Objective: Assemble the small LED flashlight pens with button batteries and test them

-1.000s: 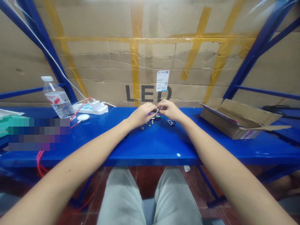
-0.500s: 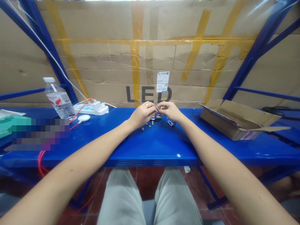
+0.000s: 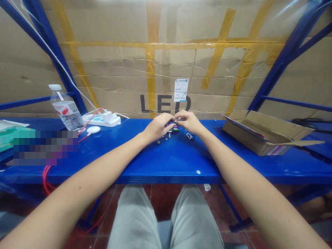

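My left hand (image 3: 159,126) and my right hand (image 3: 188,121) meet at the back middle of the blue table. Fingers of both are closed around a small metallic piece (image 3: 175,121), mostly hidden and too small to name. Just below them lies a small pile of shiny coloured metal pieces (image 3: 175,129), purple and green among them, partly covered by my left hand. Several tiny metal parts (image 3: 169,135) are scattered in front of my left hand. Two carabiners (image 3: 190,137), one silvery and one dark, rest below my right hand.
On the left stand a water bottle (image 3: 66,108), a white power strip (image 3: 103,119) with a plugged charger, and a white round puck (image 3: 93,129) on a red cable. An open cardboard box (image 3: 255,140) sits at right. A large taped carton (image 3: 124,76) rises behind the blue table (image 3: 160,164).
Both hands stay together over the pile, with only slight finger movement. The whole view has shifted very slightly.
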